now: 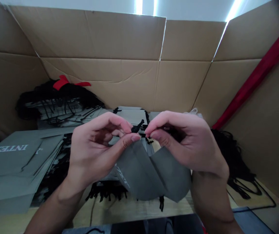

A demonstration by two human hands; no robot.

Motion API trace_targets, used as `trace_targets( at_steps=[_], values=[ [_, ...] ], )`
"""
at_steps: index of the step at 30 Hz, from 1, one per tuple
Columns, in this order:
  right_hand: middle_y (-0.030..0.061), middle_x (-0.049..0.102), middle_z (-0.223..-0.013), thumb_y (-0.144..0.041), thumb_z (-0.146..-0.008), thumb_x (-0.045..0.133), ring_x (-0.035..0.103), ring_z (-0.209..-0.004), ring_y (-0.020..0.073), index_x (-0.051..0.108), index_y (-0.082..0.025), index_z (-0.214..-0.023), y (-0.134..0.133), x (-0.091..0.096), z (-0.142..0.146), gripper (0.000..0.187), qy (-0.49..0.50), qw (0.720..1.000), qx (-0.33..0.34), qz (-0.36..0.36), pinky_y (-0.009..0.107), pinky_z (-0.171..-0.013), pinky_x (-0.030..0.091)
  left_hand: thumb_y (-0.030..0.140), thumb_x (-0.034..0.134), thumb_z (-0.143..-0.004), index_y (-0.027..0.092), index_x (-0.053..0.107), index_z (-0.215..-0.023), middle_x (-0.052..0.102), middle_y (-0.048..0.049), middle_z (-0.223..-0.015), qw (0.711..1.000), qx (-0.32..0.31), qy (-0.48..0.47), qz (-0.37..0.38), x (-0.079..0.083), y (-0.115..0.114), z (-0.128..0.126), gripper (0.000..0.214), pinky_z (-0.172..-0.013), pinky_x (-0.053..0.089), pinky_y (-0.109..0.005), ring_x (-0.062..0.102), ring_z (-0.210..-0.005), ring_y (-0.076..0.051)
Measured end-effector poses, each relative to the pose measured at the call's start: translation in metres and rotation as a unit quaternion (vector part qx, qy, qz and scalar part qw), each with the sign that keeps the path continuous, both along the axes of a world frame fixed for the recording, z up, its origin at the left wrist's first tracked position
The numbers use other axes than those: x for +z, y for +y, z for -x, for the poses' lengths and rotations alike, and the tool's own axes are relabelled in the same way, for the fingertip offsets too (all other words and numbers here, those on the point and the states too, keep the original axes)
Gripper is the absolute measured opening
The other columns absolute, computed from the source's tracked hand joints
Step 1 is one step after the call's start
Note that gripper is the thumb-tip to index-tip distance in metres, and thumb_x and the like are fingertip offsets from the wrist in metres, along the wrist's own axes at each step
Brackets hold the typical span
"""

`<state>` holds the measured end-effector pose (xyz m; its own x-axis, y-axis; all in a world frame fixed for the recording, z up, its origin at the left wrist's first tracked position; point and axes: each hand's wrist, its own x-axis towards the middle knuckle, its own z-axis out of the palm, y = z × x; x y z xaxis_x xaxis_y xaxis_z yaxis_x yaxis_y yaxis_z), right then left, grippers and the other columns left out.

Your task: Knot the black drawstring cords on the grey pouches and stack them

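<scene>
My left hand pinches a knotted black cord between thumb and forefinger, its short end pointing up and to the right. Close beside it, my right hand is closed in a pinch near the same cord; what lies between those fingertips is mostly hidden. Below both hands hangs a grey bag, flat and folded, with part of some white lettering showing on its left side. Another black cord end dangles under the bag's lower edge.
Printed grey bags lie stacked at the left. Behind them is a pile with black cords and red strips on top. More stacked bags stand behind my hands. Loose black cords lie right. Cardboard walls enclose the table.
</scene>
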<state>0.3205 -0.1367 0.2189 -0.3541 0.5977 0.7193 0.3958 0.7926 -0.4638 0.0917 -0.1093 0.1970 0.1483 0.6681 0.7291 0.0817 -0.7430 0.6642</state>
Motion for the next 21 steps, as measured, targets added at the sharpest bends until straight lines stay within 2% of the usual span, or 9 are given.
trace_targets(
  at_steps=[1, 3, 6, 9, 13, 18, 21],
  values=[
    [-0.0050, 0.076, -0.091, -0.020, -0.103, 0.076, 0.067, -0.077, 0.0072, 0.074, -0.022, -0.101, -0.001, -0.001, 0.003, 0.003, 0.008, 1.000, -0.010, -0.017, 0.021, -0.073, 0.057, 0.016, 0.092, -0.085, 0.021, 0.078, -0.089, 0.078, 0.0010, -0.088, 1.000, -0.007, 0.001, 0.004, 0.000, 0.000, -0.001, 0.016, -0.064, 0.060, -0.014, 0.071, -0.070, -0.008],
    [-0.0047, 0.076, -0.094, -0.021, -0.098, 0.082, 0.068, -0.077, 0.0081, 0.074, -0.022, -0.100, -0.001, -0.004, 0.010, 0.009, 0.027, 0.997, -0.040, -0.052, 0.022, -0.070, 0.057, 0.016, 0.089, -0.088, 0.021, 0.079, -0.093, 0.079, -0.0002, -0.089, 1.000, -0.026, 0.006, 0.007, 0.000, -0.002, -0.002, 0.012, -0.066, 0.062, -0.016, 0.073, -0.072, -0.010],
    [-0.0037, 0.078, -0.097, -0.020, -0.095, 0.082, 0.068, -0.075, 0.0098, 0.073, -0.024, -0.102, 0.000, -0.009, 0.015, 0.012, 0.030, 0.992, -0.082, -0.094, 0.024, -0.068, 0.058, 0.012, 0.085, -0.091, 0.020, 0.080, -0.098, 0.080, -0.0010, -0.093, 0.999, -0.037, 0.017, -0.026, -0.001, -0.003, -0.005, 0.012, -0.072, 0.064, -0.016, 0.075, -0.076, -0.010],
    [-0.0025, 0.080, -0.099, -0.017, -0.095, 0.078, 0.070, -0.076, 0.0129, 0.074, -0.026, -0.105, 0.001, -0.011, 0.017, 0.014, 0.017, 0.987, -0.106, -0.119, 0.028, -0.074, 0.063, 0.009, 0.085, -0.091, 0.020, 0.079, -0.105, 0.080, -0.0012, -0.096, 0.997, -0.020, 0.024, -0.064, -0.003, -0.003, -0.007, 0.019, -0.074, 0.066, -0.017, 0.075, -0.078, -0.010],
    [-0.0019, 0.080, -0.098, -0.016, -0.094, 0.076, 0.073, -0.077, 0.0159, 0.073, -0.028, -0.104, -0.001, -0.011, 0.017, 0.016, 0.009, 0.987, -0.119, -0.103, 0.032, -0.080, 0.065, 0.011, 0.082, -0.094, 0.021, 0.078, -0.110, 0.081, -0.0017, -0.099, 0.995, -0.014, 0.043, -0.092, -0.004, -0.002, -0.005, 0.020, -0.077, 0.069, -0.022, 0.077, -0.082, -0.013],
    [-0.0058, 0.079, -0.093, -0.012, -0.091, 0.078, 0.070, -0.072, 0.0119, 0.074, -0.028, -0.100, -0.002, -0.009, 0.013, 0.018, 0.023, 0.993, -0.090, -0.076, 0.029, -0.079, 0.065, 0.010, 0.082, -0.095, 0.026, 0.080, -0.109, 0.082, 0.0008, -0.100, 0.989, 0.006, 0.079, -0.128, -0.004, 0.000, 0.000, 0.021, -0.080, 0.068, -0.024, 0.077, -0.083, -0.012],
    [-0.0068, 0.077, -0.090, -0.011, -0.088, 0.078, 0.068, -0.071, 0.0111, 0.073, -0.027, -0.098, -0.001, -0.009, 0.012, 0.020, 0.027, 0.992, -0.087, -0.081, 0.028, -0.076, 0.064, 0.007, 0.079, -0.095, 0.029, 0.080, -0.113, 0.083, 0.0016, -0.103, 0.978, 0.021, 0.104, -0.179, -0.005, 0.002, 0.003, 0.028, -0.082, 0.067, -0.028, 0.077, -0.086, -0.013]
  ],
)
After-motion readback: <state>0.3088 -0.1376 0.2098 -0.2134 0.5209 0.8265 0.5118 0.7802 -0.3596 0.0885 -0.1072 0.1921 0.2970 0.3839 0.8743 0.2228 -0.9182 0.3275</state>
